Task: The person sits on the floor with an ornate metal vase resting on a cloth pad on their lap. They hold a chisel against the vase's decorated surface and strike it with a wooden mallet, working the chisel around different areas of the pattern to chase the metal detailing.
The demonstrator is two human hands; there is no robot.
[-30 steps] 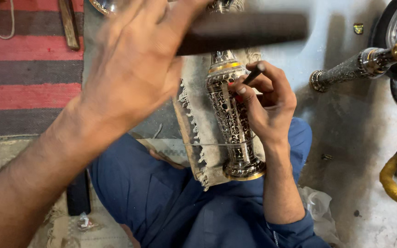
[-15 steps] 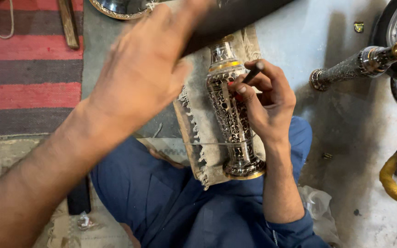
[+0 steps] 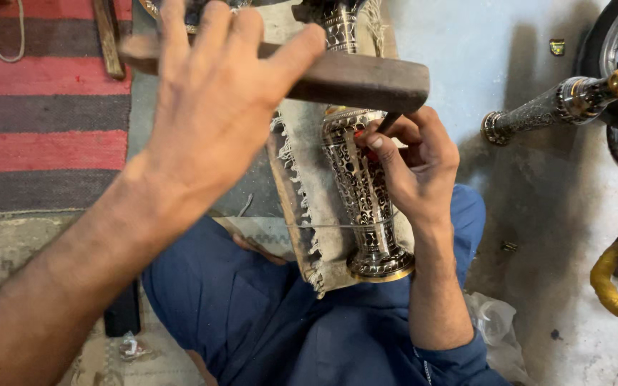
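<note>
Floor: grey concrete, striped red rug (image 3: 37,107) upper left.
Vase: engraved metal vase (image 3: 363,193) lies centre frame on a fringed cloth (image 3: 302,207).
Left hand (image 3: 216,107): wrapped around a wooden mallet (image 3: 352,78), upper centre.
Right hand (image 3: 413,168): fingers pinch a small chisel (image 3: 388,123) against the vase.

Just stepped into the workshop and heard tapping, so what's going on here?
A seated person is working an ornate metal vase lying on a fringed cloth over a board. The left hand holds a dark wooden block raised above the vase. The right hand pinches a thin tool against the vase's patterned side. A similar metal piece lies on the floor nearby.
</note>
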